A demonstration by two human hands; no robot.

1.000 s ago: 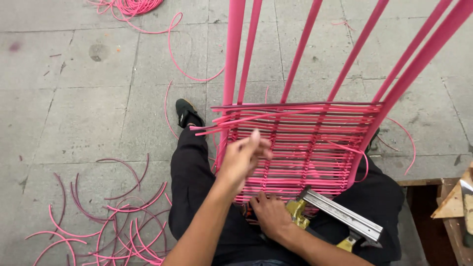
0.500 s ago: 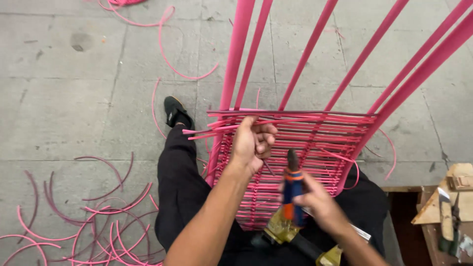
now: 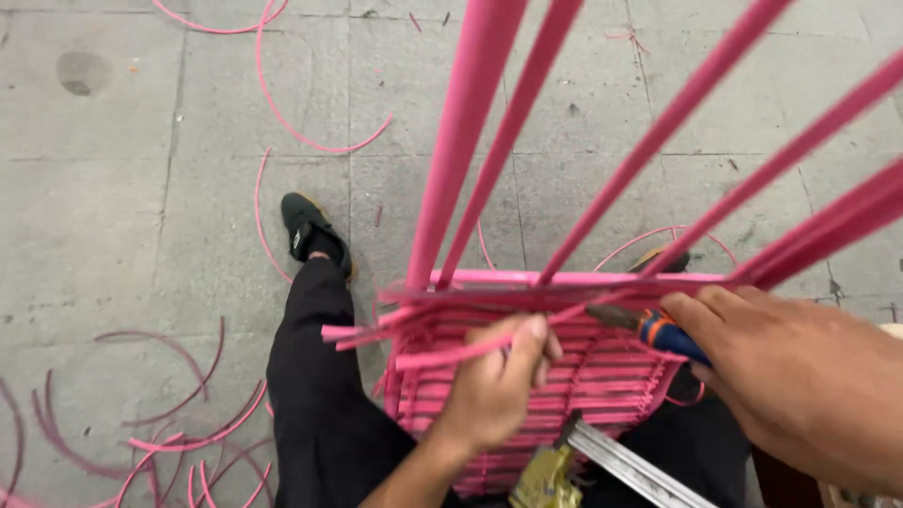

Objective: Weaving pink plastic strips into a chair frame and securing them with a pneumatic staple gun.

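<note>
Frame: pink woven panel on lap, between both hands.
Left hand: fingers pinched on a pink strip at the weave's top edge.
Right hand: wrapped around blue-orange-handled tool, tip at the weave.

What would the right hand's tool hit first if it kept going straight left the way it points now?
Most likely the woven pink strips at the top of the frame: the right hand aims the blue-handled tool left along them, its tip already among them. Beyond lies the left hand pinching a strip, though depth is unclear.
</note>
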